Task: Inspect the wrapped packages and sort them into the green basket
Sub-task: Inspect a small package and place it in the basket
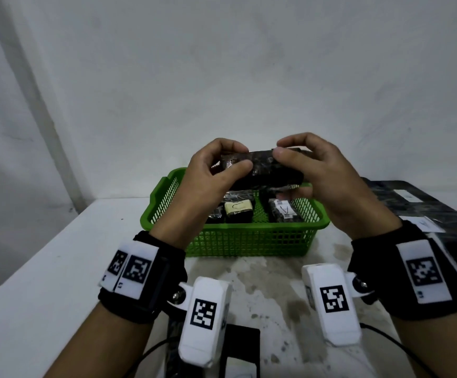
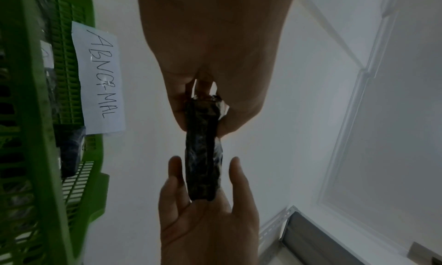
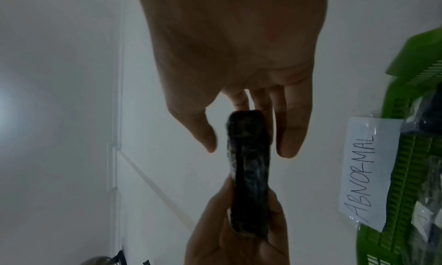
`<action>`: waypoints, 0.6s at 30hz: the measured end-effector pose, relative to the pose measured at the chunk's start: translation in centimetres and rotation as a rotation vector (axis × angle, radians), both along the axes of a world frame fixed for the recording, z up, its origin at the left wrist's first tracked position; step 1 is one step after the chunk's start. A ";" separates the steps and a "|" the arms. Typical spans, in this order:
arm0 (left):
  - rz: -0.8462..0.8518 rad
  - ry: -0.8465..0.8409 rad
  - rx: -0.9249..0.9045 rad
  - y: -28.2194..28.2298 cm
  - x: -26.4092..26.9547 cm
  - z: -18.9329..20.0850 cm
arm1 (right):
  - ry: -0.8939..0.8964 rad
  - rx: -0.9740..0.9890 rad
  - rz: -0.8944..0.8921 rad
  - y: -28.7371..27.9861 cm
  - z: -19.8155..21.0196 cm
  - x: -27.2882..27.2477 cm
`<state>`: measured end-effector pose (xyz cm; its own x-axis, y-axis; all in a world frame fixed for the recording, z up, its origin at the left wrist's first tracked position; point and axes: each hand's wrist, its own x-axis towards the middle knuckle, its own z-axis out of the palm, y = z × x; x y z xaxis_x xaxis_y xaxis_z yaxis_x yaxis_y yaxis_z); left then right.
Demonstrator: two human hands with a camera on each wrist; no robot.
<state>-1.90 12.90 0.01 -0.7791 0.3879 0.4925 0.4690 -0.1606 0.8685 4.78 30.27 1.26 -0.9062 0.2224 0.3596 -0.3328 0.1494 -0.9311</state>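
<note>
Strapped to both my wrists are black bands carrying white marker tags, and just past them my two hands hold one dark wrapped package (image 1: 263,167) up over the green basket (image 1: 238,238). My left hand (image 1: 208,175) pinches its left end firmly, thumb in front and curled fingers behind. My right hand (image 1: 312,170) takes the other end more loosely: the head view shows thumb and forefinger curled over the top edge, while the right wrist view shows my thumb standing slightly off the wrap, so I judge this a light, steadying touch, not a clamp. I hold it by the ends, I think, so the broad faces stay uncovered for checking; I can see no label on the side turned to me. Inside the basket I count at least three packages already, one with a yellowish label (image 1: 239,208) marked with a curved stroke, one with a white label (image 1: 286,210), and a dark one (image 1: 215,215) at the left; more may hide under my hands. A paper sign reading ABNORMAL (image 2: 100,80) hangs on the basket's far wall, which I take as the reason rejects go there. More dark wrapped stock (image 1: 424,208) lies on the table (image 1: 44,268) to my right, too jumbled to count.
</note>
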 end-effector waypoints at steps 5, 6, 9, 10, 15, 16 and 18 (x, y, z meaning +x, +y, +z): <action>-0.006 0.090 -0.025 0.3 0.0 -0.4 | 0.016 0.107 -0.047 0.4 -0.4 -0.3; 0.003 0.101 -0.032 0.4 0.0 -0.5 | 0.042 0.136 -0.075 0.3 -0.5 -0.4; 0.050 0.158 -0.044 0.6 0.2 -0.6 | 0.125 0.192 -0.130 -0.1 -0.7 -0.6; 0.068 0.173 -0.052 0.6 0.2 -0.6 | 0.148 0.202 -0.131 -0.1 -0.6 -0.6; 0.025 0.032 -0.080 0.5 0.4 -0.3 | 0.212 0.244 -0.104 0.5 -0.4 -0.2; 0.004 -0.014 -0.065 0.4 0.4 -0.1 | 0.208 0.250 -0.099 0.6 -0.3 -0.1; -0.009 -0.037 -0.028 0.5 0.2 0.0 | 0.177 0.236 -0.066 0.6 -0.3 -0.1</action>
